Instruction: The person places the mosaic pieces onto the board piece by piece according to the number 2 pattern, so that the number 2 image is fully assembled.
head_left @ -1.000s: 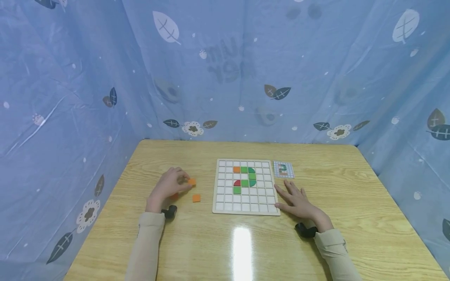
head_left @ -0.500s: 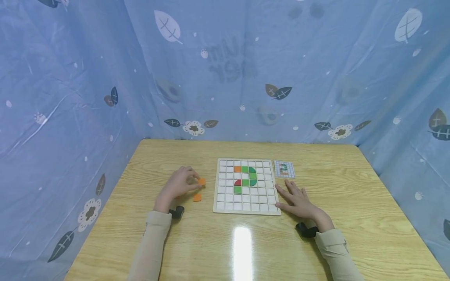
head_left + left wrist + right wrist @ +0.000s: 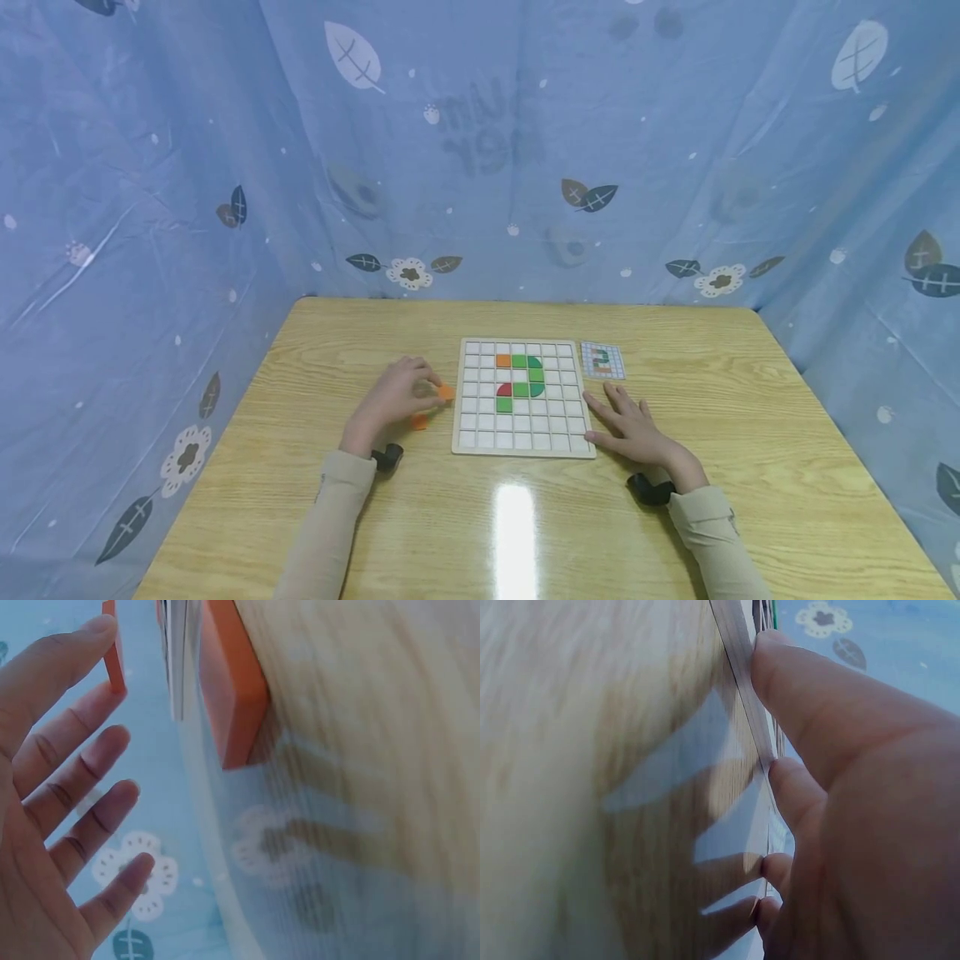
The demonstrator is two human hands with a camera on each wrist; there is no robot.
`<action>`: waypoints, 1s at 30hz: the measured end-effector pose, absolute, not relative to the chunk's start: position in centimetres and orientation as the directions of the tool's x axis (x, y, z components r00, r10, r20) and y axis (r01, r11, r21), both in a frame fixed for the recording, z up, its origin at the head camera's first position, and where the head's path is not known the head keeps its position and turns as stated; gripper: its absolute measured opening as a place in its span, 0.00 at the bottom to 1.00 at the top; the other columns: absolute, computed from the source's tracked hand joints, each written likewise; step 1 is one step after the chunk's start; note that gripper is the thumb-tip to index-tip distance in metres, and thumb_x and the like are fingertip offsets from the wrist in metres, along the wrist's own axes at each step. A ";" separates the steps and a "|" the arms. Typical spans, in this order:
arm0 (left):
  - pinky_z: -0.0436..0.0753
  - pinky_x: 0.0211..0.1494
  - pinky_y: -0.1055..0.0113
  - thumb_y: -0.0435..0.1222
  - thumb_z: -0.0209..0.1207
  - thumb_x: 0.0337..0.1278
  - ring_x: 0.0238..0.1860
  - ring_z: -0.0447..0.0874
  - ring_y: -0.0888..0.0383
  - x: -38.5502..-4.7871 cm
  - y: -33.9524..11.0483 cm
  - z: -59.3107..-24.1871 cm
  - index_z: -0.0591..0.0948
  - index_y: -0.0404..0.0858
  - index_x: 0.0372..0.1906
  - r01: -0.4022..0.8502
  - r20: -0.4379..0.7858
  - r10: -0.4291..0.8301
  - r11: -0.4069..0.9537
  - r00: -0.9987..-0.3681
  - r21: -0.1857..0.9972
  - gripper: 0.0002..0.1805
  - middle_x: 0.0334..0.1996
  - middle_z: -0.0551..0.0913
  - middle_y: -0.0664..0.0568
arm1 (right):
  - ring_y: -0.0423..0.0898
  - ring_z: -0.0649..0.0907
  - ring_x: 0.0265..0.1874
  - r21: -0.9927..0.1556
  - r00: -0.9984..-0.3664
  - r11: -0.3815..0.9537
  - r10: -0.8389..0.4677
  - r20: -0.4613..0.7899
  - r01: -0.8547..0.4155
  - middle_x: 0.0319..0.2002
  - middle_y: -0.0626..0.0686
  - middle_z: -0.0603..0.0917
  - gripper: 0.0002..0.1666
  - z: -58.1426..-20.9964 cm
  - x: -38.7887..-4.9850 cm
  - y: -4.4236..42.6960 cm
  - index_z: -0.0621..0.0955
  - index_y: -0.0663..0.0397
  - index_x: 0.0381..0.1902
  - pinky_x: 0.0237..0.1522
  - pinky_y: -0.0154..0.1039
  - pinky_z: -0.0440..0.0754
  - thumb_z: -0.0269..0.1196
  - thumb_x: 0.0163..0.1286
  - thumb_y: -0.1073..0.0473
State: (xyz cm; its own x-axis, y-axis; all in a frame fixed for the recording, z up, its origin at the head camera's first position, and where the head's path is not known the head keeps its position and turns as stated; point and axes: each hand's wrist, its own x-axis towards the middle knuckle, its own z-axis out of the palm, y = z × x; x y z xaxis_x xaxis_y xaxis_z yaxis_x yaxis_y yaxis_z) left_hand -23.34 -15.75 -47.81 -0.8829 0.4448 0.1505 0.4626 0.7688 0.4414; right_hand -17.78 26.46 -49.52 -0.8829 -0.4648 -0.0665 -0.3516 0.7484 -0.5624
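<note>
Between thumb and index finger, my left hand (image 3: 396, 393) pinches an orange square tile (image 3: 446, 392) just off the left edge of the grid board (image 3: 525, 449). In the left wrist view that tile (image 3: 114, 656) is held edge-on, the other fingers spread. A second orange tile (image 3: 419, 422) lies on the table below the left hand, partly covered by it. On the board, orange, green and red pieces form a curved figure, with a green square (image 3: 504, 405) lowest. Spread out, the fingers of my right hand (image 3: 636, 431) touch the board's right edge.
A small pattern card (image 3: 602, 361) with a printed grid and a coloured figure lies at the board's upper right. The wooden table (image 3: 645, 333) ends at a blue patterned curtain (image 3: 480, 208) behind and at the sides.
My left hand has carried the pinched orange tile rightward, up to the board's left edge. The right hand stays in place at the board.
</note>
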 end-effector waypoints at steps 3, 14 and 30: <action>0.72 0.54 0.59 0.53 0.66 0.44 0.45 0.73 0.59 -23.4 -15.4 -47.9 0.84 0.48 0.39 0.484 0.158 0.463 0.766 -0.872 0.423 0.18 0.40 0.79 0.61 | 0.69 0.41 0.69 -0.563 -0.882 0.747 -0.466 -0.064 -0.354 0.71 0.68 0.44 0.40 -49.6 -17.8 26.5 0.57 0.51 0.71 0.60 0.70 0.31 0.56 0.67 0.46; 0.72 0.52 0.61 0.55 0.66 0.44 0.45 0.72 0.61 -23.3 -13.7 -48.0 0.83 0.52 0.37 0.505 0.154 0.487 0.764 -0.860 0.403 0.16 0.39 0.78 0.63 | 0.69 0.41 0.68 -0.562 -0.881 0.743 -0.470 -0.050 -0.364 0.71 0.69 0.44 0.40 -49.7 -17.9 26.6 0.57 0.52 0.71 0.60 0.71 0.30 0.56 0.67 0.46; 0.71 0.53 0.61 0.55 0.64 0.47 0.44 0.73 0.61 -22.9 -11.2 -47.8 0.84 0.51 0.36 0.577 0.178 0.553 0.738 -0.814 0.349 0.15 0.39 0.79 0.62 | 0.69 0.41 0.68 -0.572 -0.884 0.739 -0.465 -0.049 -0.357 0.71 0.69 0.44 0.40 -49.6 -17.8 26.5 0.57 0.52 0.71 0.60 0.71 0.30 0.56 0.67 0.46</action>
